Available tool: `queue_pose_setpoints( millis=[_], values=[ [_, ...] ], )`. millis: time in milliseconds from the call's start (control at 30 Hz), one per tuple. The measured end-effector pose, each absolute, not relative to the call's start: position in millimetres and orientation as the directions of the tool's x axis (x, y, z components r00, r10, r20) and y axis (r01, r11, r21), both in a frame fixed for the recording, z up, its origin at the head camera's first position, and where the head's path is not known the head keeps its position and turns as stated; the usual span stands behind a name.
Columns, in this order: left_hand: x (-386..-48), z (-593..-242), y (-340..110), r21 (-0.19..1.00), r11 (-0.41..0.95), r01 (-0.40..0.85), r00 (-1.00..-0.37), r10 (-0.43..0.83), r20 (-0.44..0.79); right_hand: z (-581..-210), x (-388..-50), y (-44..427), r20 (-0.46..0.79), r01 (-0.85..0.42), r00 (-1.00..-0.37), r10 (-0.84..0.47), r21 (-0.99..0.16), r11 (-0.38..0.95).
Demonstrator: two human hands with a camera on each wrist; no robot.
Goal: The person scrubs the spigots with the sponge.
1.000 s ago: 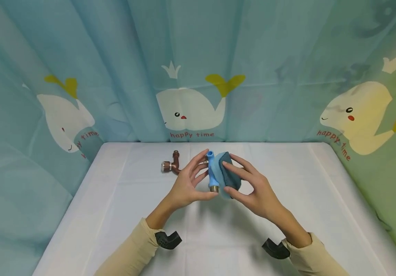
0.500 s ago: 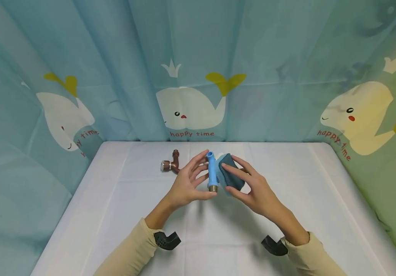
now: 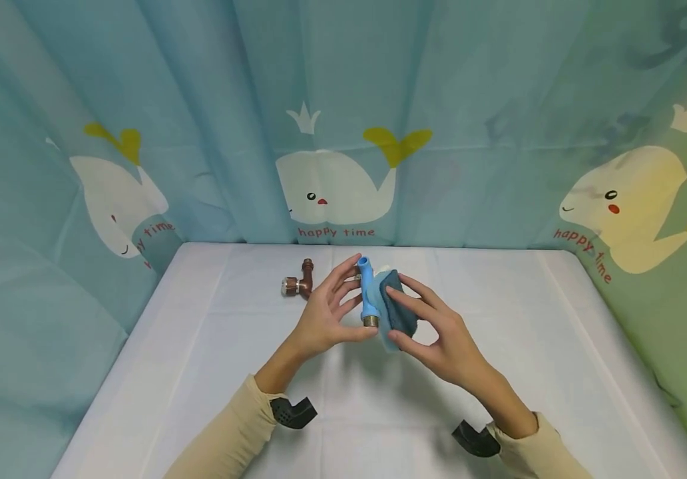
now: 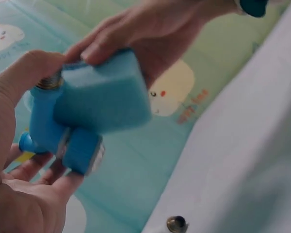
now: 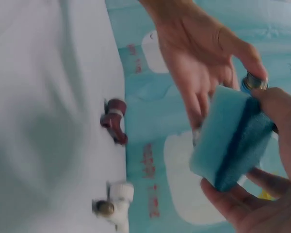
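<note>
My left hand (image 3: 322,316) grips a blue faucet (image 4: 46,119) by its ends, thumb at the brass threaded inlet and fingers at the spout end. The faucet is held above the table, with its blue knob (image 4: 82,150) showing in the left wrist view. My right hand (image 3: 448,336) pinches a two-tone blue sponge (image 5: 233,138) between thumb and fingers. The sponge's lighter face presses against the faucet's body, and its darker scouring side is toward my right hand. In the right wrist view the sponge covers most of the faucet.
A brown faucet (image 3: 304,283) with a ribbed knob lies on the white table (image 3: 224,372), behind and left of my left hand. The right wrist view also shows a white faucet (image 5: 117,204) on the table. A whale-print curtain (image 3: 469,80) rises around the table's back and sides.
The sponge shifts slightly away to the right along the faucet, then comes back nearer and lower. The faucet tilts a little in my left hand. Both grips stay the same.
</note>
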State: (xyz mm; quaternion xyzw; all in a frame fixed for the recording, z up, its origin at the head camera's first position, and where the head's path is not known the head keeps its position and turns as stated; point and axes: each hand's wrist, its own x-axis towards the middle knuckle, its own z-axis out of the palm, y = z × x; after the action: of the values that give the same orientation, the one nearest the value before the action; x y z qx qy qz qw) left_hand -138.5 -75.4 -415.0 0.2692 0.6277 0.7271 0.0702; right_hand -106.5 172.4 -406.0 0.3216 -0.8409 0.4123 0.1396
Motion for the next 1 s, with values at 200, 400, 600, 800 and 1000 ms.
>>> queue_pose_setpoints(
  millis=[200,400,600,800,1000],
  values=[
    [-134.6,-414.6,-74.2,0.949,-0.221,0.225,-0.817,0.488,0.308,-404.9,-117.5,172.0,0.529,-0.655,-0.755,-0.387,-0.589,0.473],
    [-134.7,-413.4,-76.6,0.945,-0.193,0.265,-0.824,0.464,0.326,-404.5,-114.6,168.6,0.494,-0.632,-0.775,-0.394,-0.616,0.471],
    [-137.8,-413.6,-77.8,0.941,-0.127,0.313,-0.820,0.464,0.336,-409.8,-109.4,174.1,0.515,-0.671,-0.741,-0.430,-0.572,0.471],
    [-137.1,-415.4,-75.4,0.947,-0.041,0.318,-0.835,0.461,0.301,-405.3,-112.4,179.2,0.549,-0.712,-0.702,-0.454,-0.514,0.479],
    [-136.0,-416.7,-72.2,0.937,0.013,0.350,-0.822,0.484,0.300,-398.6,-117.2,181.3,0.557,-0.747,-0.662,-0.502,-0.437,0.501]
  ],
)
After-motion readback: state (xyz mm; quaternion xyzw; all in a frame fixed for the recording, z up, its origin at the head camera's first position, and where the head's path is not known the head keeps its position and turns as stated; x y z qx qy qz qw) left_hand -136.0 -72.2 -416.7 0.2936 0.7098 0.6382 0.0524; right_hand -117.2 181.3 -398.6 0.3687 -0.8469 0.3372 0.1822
